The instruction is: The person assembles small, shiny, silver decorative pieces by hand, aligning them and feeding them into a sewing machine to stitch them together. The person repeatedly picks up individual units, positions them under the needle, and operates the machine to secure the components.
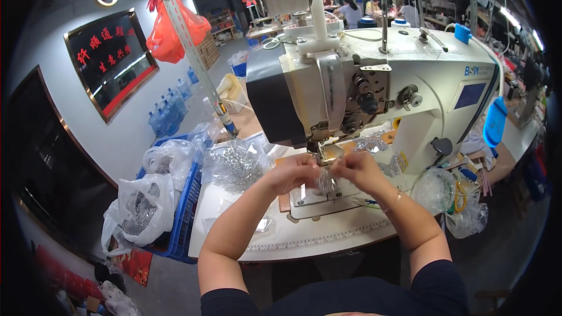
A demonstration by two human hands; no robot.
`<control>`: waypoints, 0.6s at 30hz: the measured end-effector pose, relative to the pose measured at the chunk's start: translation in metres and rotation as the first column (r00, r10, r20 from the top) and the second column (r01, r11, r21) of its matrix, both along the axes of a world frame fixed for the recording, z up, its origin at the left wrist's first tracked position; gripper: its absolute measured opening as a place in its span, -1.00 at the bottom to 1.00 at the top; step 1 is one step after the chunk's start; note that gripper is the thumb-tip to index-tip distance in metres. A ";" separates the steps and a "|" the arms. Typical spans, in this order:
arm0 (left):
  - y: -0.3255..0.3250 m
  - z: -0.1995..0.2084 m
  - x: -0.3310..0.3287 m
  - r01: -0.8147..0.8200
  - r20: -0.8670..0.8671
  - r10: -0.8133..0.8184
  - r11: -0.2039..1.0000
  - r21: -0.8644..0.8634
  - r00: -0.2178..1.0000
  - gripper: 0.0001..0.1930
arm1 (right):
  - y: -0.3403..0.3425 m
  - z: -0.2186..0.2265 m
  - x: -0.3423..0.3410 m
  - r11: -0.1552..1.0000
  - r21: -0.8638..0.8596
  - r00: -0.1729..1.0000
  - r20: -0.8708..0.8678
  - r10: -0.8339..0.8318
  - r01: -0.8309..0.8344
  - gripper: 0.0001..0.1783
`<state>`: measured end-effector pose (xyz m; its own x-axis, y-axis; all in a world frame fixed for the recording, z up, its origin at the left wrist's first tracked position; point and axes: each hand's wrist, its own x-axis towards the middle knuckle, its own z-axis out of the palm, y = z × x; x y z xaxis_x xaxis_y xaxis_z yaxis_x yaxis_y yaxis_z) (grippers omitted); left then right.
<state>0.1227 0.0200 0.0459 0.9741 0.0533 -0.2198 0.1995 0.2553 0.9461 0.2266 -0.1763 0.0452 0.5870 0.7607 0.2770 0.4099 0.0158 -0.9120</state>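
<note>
Both of my hands are at the needle area of a white and black industrial sewing machine (pixel 374 90). My left hand (pixel 294 173) is left of the presser foot (pixel 321 157), its fingers curled together and a little blurred. Just right of the foot, my right hand (pixel 358 171) is closed in a pinch. Between and below the fingertips lies a shiny, clear-silvery piece (pixel 326 184) on the machine bed. What each hand pinches is too small and smeared to make out. A clear bag of silvery pieces (pixel 237 164) lies beyond my left forearm.
A blue plastic crate (pixel 186 222) with white bags (pixel 143 208) of silvery pieces stands left of the table. More silvery pieces (pixel 372 142) lie behind my right hand. Scissors with yellow handles (pixel 460 196) and clear bags are at right. A ruler strip (pixel 328 239) edges the table.
</note>
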 end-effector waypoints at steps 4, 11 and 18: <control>-0.003 -0.029 -0.019 -0.156 0.165 0.179 0.977 -0.142 0.970 -0.85 | -0.034 -0.014 -0.005 0.966 0.020 0.935 -0.245 0.255 -0.258 -0.81; -0.048 -0.055 0.006 -0.908 0.918 -0.118 0.142 0.394 0.380 -0.78 | -0.044 -0.022 0.004 0.940 -0.008 0.887 -0.337 0.318 -0.340 -0.84; -0.006 -0.056 0.021 -0.757 0.528 0.542 0.481 0.443 0.654 -0.92 | -0.030 -0.021 0.007 0.917 0.047 0.840 -0.384 0.382 -0.396 -0.91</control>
<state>0.1437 0.0140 -0.0103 0.5996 0.7050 0.3787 -0.0757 -0.4211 0.9038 0.2341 -0.2067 0.0241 0.2947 0.9533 0.0657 0.0004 0.0687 -0.9976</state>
